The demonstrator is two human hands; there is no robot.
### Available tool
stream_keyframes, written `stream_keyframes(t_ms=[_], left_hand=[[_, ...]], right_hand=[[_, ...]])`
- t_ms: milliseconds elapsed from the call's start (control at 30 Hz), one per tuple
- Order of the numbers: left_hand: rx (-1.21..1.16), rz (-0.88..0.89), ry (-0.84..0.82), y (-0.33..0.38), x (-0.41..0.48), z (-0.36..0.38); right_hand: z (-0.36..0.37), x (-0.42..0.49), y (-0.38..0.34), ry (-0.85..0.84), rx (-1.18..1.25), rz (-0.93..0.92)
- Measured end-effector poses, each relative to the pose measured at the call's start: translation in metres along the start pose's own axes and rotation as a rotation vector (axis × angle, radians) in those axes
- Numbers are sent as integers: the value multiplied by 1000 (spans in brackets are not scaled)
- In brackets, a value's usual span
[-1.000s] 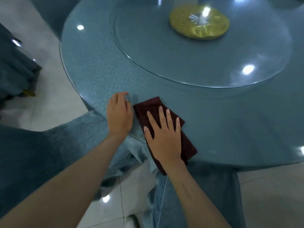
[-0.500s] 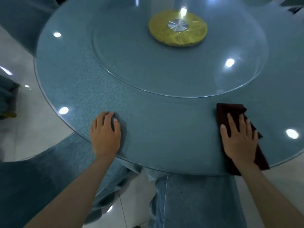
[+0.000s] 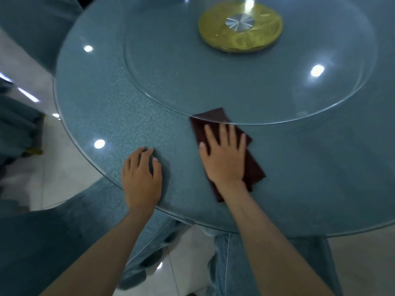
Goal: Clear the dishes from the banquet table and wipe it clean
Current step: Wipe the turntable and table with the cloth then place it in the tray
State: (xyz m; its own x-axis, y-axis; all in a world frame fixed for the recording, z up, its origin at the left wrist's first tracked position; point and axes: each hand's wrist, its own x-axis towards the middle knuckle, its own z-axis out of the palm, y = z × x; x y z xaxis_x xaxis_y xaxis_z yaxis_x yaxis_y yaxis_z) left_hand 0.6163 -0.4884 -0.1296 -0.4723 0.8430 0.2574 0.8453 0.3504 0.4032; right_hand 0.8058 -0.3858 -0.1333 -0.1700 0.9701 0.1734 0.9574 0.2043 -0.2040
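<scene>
A round banquet table (image 3: 111,99) with a blue-grey glass top fills the view. A clear glass turntable (image 3: 256,82) sits on it, resting on a gold hub (image 3: 240,27). A dark red cloth (image 3: 254,167) lies flat near the table's front edge, its far corner tucked under the turntable's rim. My right hand (image 3: 224,154) presses flat on the cloth with fingers spread. My left hand (image 3: 141,176) rests on the bare glass to the left of the cloth, fingers slightly bent, holding nothing.
Chairs in blue-grey covers stand around the table: one at the lower left (image 3: 32,242), one at the top left (image 3: 36,22), one at the far left (image 3: 15,124). White floor tiles (image 3: 188,263) show below the table edge by my legs.
My right hand has slid the cloth from the right part of the front edge back left and further in, up to the turntable rim. My left hand stays pressed on the glass.
</scene>
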Motion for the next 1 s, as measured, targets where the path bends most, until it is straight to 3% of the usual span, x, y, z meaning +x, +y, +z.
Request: stream_keyframes(t_ms=[100, 200, 467, 600, 833, 1000], left_hand=[[23, 25, -11, -1, 1, -1], [19, 11, -18, 0, 0, -1], [15, 8, -2, 3, 0, -2], [-15, 25, -3, 1, 1, 1], [-30, 39, -43, -3, 1, 1], [-118, 331, -93, -71, 72, -29]], right_hand=[[8, -10, -33, -19, 17, -142], [5, -13, -16, -30, 46, -187], [-31, -61, 136, 118, -107, 182], [-38, -101, 158, 139, -191, 284], [-28, -106, 67, 129, -198, 400], [1, -105, -100, 96, -160, 280]])
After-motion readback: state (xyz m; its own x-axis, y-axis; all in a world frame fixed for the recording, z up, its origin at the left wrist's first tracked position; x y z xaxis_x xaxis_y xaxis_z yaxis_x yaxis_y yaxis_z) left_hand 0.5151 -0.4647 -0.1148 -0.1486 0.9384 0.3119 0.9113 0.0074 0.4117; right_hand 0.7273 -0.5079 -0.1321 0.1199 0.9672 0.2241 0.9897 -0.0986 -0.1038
